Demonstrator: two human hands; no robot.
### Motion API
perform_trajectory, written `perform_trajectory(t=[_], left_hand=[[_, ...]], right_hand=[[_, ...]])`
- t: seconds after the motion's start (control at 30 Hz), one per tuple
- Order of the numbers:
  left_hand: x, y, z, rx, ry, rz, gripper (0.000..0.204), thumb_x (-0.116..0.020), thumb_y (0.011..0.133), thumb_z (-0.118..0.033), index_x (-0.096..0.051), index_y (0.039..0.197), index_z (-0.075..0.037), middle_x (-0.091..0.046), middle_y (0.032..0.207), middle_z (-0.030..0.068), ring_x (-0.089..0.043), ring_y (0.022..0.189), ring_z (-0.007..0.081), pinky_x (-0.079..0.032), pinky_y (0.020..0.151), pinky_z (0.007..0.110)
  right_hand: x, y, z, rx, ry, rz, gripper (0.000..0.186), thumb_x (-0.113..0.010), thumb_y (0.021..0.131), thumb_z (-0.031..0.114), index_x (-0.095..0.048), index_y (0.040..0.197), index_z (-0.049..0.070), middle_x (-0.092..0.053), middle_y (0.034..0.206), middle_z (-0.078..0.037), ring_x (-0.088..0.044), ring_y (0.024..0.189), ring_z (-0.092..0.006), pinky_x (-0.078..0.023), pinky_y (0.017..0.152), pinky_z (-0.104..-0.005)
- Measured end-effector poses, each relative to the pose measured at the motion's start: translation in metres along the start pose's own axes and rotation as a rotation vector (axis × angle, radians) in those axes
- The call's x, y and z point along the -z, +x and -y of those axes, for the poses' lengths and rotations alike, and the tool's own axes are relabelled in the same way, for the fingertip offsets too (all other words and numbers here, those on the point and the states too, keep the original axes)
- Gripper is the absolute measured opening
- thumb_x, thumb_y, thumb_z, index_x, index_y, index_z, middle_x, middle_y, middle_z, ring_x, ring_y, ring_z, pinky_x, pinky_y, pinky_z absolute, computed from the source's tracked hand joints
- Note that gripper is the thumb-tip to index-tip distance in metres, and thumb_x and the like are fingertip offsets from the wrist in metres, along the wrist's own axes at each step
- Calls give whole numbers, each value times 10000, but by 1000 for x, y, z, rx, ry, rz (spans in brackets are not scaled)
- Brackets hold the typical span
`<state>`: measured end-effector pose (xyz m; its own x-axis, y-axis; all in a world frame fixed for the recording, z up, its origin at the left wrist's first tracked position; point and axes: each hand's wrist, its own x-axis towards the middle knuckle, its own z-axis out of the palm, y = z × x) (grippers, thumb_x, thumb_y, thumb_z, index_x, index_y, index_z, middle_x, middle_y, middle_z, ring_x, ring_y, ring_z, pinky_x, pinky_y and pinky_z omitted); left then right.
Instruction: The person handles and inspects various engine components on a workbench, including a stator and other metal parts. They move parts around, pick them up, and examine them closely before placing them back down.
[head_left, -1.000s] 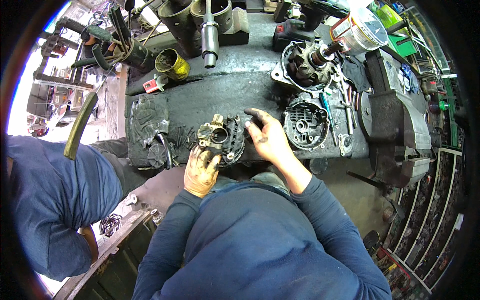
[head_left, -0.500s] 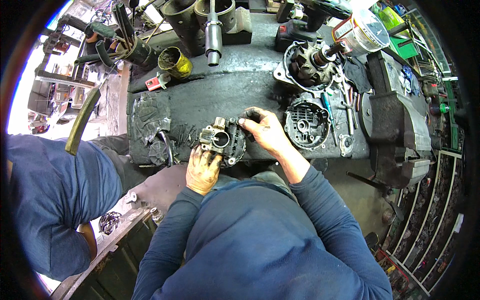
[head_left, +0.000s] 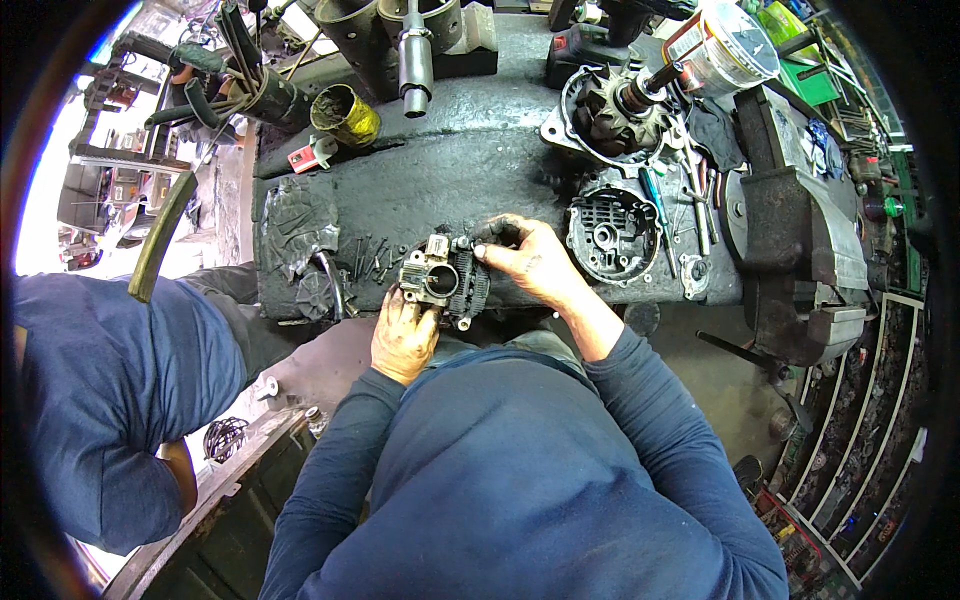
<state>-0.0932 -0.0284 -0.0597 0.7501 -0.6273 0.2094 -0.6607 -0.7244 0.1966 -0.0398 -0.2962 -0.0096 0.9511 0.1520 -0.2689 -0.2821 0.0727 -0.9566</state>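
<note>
Near the front edge of the bench, my left hand grips a metal brush-holder unit with a round bore from below. Against its right side sits a dark, finned alternator rectifier. My right hand is at the rectifier's upper right edge, thumb and fingers pinched together. Whatever lies between those fingertips is too small and hidden to name. Several small screws lie on the bench left of the brush-holder unit.
To the right lie an open alternator housing, a rotor in its other housing half, and a blue-handled screwdriver. A yellow can and metal cylinders stand farther back. A person in a blue shirt is at the left.
The bench appears slightly shifted in the view. Both hands stay at the brush-holder unit and rectifier, with only slight movement.
</note>
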Motion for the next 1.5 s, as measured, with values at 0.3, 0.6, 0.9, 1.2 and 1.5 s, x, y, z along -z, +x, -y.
perform_trajectory(t=[0.3, 0.6, 0.9, 1.2, 1.5], left_hand=[[29, -2, -2, 57, -164, -25, 430, -754, 761, -127, -684, 1181, -67, -608, 1259, 193, -556, 1257, 425, -439, 1123, 531], [46, 2, 5, 1065, -1175, -26, 684, -611, 1027, -420, -391, 1501, 21, -604, 1349, 160, -678, 1122, 283, -584, 918, 394], [56, 35, -6, 1153, -1464, 108, 775, -616, 1000, -499, -356, 1532, 0, -568, 1404, 167, -676, 1138, 328, -587, 879, 443], [60, 35, 10, 1204, -1619, 94, 574, -657, 973, -498, -564, 1363, -88, -666, 1252, 120, -718, 1031, 290, -575, 890, 461], [64, 35, 16, 1225, -1916, 0, 613, -545, 1016, -552, -498, 1471, -144, -620, 1398, 129, -654, 1204, 315, -511, 1029, 557]], right_hand=[[-3, -10, -21, 45, 30, -107, 247, -603, 1022, 133, -680, 1206, -12, -702, 1036, -38, -607, 958, -97, -495, 872, -258], [-2, -48, -38, -461, -53, 7, 370, -538, 1063, 227, -540, 1379, 33, -695, 947, -68, -634, 748, -139, -550, 638, -300], [-20, -52, -35, -614, 321, 40, 504, -505, 1093, 330, -414, 1550, 139, -687, 1124, -112, -669, 887, -184, -588, 727, -348], [-32, -41, -20, -220, -144, -45, 425, -629, 1035, 306, -655, 1278, -43, -762, 981, -137, -691, 821, -183, -556, 780, -344], [-52, -31, 9, 83, -730, -196, 559, -730, 917, 489, -689, 912, -69, -642, 619, -244, -704, 650, -394, -549, 663, -466]])
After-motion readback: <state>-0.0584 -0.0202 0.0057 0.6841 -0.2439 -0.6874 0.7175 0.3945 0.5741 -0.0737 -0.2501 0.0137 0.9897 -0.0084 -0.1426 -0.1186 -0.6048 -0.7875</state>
